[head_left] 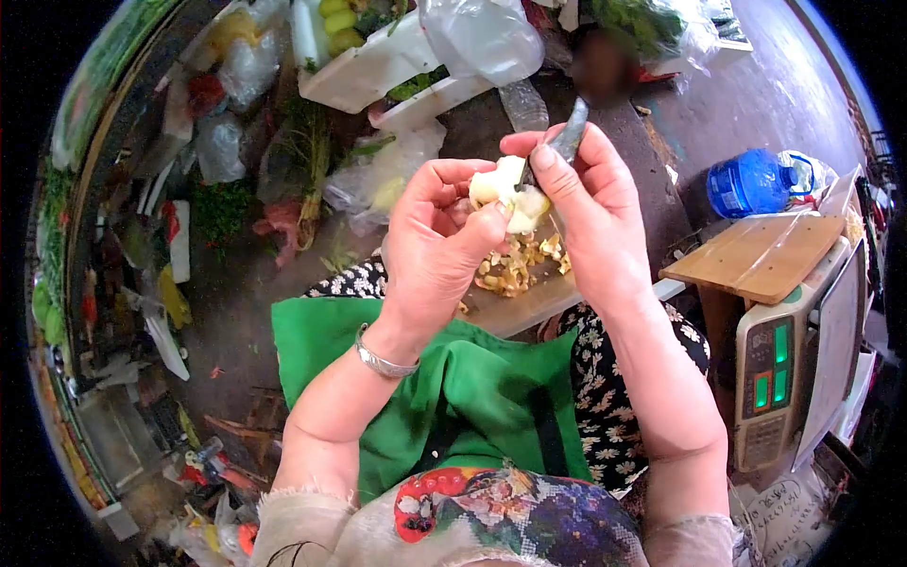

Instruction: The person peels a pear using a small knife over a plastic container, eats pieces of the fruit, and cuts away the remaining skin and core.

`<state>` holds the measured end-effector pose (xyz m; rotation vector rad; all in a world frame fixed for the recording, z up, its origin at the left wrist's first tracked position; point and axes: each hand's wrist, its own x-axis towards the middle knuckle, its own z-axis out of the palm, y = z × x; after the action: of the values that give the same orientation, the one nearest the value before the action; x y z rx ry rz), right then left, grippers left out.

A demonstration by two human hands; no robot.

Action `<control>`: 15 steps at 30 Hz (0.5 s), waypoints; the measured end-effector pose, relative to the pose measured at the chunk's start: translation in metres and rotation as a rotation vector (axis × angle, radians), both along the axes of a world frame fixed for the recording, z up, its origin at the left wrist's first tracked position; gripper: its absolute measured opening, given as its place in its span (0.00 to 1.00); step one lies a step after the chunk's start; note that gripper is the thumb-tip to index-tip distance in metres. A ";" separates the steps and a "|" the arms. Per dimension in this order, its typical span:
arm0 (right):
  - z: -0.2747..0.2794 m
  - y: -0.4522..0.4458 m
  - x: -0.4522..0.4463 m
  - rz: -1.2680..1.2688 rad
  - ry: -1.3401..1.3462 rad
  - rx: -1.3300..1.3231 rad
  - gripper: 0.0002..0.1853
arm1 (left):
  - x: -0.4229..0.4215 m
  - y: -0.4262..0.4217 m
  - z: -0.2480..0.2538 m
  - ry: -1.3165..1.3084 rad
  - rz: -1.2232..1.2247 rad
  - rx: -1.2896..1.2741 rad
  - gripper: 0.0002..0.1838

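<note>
Knife-like tool (569,132), gripped in your right hand (603,222), sits at the pale vegetable (496,184) that your left hand (430,222) pinches above the tray (534,312). Risk: a slip off the uneven surface could nick your left hand. Containers: tray holds brown peelings (520,269); white foam box (331,85), green produce (340,28); blue jug (746,184), contents unclear.

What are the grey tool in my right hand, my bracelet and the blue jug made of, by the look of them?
Grey tool in your right hand: smooth, rather dull, perhaps metal or plastic; the look leaves it open. Bracelet: probably polished metal, given its silvery shine. Blue jug: likely glossy plastic, judging by its bright highlights and carrying handle.
</note>
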<state>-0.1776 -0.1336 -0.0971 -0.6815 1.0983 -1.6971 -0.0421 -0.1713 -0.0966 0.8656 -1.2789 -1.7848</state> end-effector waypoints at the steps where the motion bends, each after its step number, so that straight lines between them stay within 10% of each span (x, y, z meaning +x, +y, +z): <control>1: 0.003 0.001 0.002 0.005 -0.031 -0.002 0.06 | -0.001 0.002 0.001 -0.003 0.008 0.011 0.18; 15: 0.003 0.000 -0.014 0.087 -0.207 0.003 0.06 | -0.001 0.000 -0.004 0.032 -0.028 0.010 0.16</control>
<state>-0.1917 -0.1335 -0.0937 -0.5306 0.9136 -1.6505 -0.0435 -0.1710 -0.1001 0.8252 -1.2686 -1.8216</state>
